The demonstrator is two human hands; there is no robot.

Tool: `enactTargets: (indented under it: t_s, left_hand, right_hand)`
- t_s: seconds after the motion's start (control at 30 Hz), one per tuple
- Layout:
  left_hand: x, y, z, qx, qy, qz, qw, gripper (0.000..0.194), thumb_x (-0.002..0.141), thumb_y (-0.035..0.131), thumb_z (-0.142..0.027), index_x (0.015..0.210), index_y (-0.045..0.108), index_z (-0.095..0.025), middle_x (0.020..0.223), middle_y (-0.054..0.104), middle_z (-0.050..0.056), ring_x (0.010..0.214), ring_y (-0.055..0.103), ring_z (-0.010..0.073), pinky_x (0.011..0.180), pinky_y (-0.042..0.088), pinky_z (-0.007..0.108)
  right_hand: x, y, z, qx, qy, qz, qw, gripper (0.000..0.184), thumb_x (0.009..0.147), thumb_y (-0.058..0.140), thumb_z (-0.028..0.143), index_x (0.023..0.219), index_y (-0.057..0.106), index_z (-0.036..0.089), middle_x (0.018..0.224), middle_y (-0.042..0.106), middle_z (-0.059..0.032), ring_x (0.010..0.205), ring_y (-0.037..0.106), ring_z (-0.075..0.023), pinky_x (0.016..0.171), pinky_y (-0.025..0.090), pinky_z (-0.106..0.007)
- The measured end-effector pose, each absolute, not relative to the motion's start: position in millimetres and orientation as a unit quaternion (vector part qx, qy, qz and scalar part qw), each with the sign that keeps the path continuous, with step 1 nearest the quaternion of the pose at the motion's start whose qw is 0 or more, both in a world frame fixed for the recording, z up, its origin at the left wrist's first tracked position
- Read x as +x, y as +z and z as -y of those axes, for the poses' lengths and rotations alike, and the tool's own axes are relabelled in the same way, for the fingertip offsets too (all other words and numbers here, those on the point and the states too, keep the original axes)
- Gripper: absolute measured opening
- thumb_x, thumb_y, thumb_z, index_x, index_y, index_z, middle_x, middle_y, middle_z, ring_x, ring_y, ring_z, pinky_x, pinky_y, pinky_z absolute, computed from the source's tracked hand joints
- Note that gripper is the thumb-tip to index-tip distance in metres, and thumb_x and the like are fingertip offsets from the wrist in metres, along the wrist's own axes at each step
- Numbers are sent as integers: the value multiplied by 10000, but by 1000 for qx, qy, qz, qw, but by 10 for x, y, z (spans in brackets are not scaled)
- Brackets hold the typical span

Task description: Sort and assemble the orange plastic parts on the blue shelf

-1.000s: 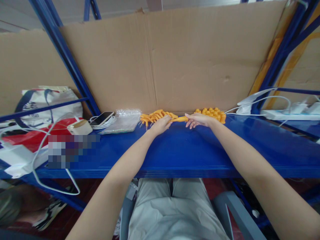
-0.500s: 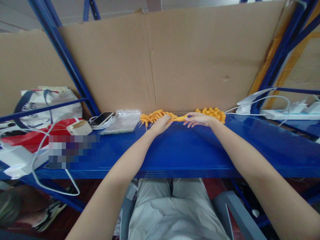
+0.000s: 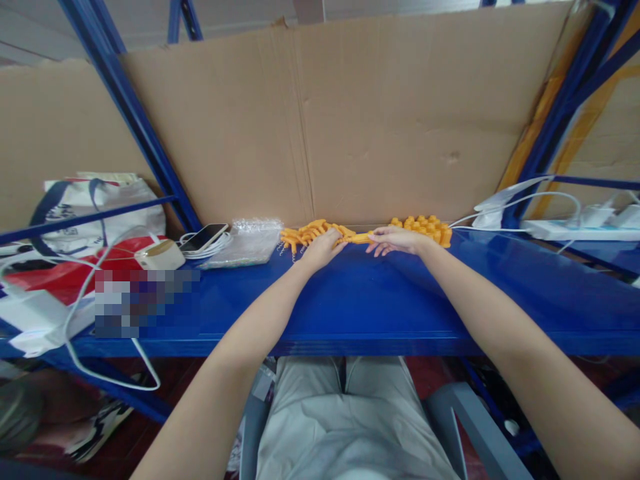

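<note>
Between my hands lies a small, elongated orange plastic piece (image 3: 360,238); its exact kind is too small to tell. My left hand (image 3: 323,249) is closed on its left end, fingers pinched. My right hand (image 3: 396,240) pinches the other end with thumb and forefinger, the remaining fingers hanging loosely below. Just behind my left hand is a pile of orange plastic pieces with short metal chains (image 3: 300,235), partly hidden by that hand. Orange knobbly pieces (image 3: 430,228) stand close together behind my right hand.
A clear plastic bag (image 3: 250,241), a phone (image 3: 204,237) and a coiled white cable lie left on the blue shelf (image 3: 370,307). Farther left are a red bag, a tote bag (image 3: 115,207) and chargers. A power strip (image 3: 575,230) sits right; cardboard (image 3: 390,120) stands behind.
Both hands stay almost in place around the orange piece. The right fingertips have shifted very slightly; nothing has been let go.
</note>
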State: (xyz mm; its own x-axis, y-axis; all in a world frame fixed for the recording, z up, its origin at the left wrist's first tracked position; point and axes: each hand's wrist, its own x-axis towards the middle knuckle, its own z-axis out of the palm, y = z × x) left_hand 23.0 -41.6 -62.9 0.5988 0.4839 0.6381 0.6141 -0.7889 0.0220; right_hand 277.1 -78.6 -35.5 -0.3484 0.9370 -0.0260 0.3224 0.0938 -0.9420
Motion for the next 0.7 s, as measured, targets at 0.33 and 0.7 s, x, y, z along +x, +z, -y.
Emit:
enactTargets:
  t_s: [0.33, 0.7]
  left_hand:
    - [206, -624, 428, -896, -316, 302, 81, 106, 976, 586, -258, 973, 631, -162, 1013, 691, 87, 967, 679, 214, 868, 540, 336]
    - [213, -623, 416, -896, -318, 299, 81, 124, 986, 556, -263, 957, 631, -168, 1027, 687, 85, 986, 677, 218, 878, 545, 347]
  right_hand:
    - [2778, -358, 784, -479, 477, 663, 322, 239, 973, 659, 410, 1008, 643, 175, 866, 776, -79, 671, 688, -116, 569, 525, -184]
    - [2756, -326, 832, -474, 488, 656, 326, 239, 974, 665, 394, 1083, 580, 199, 823, 764, -51, 647, 695, -114, 568, 541, -185]
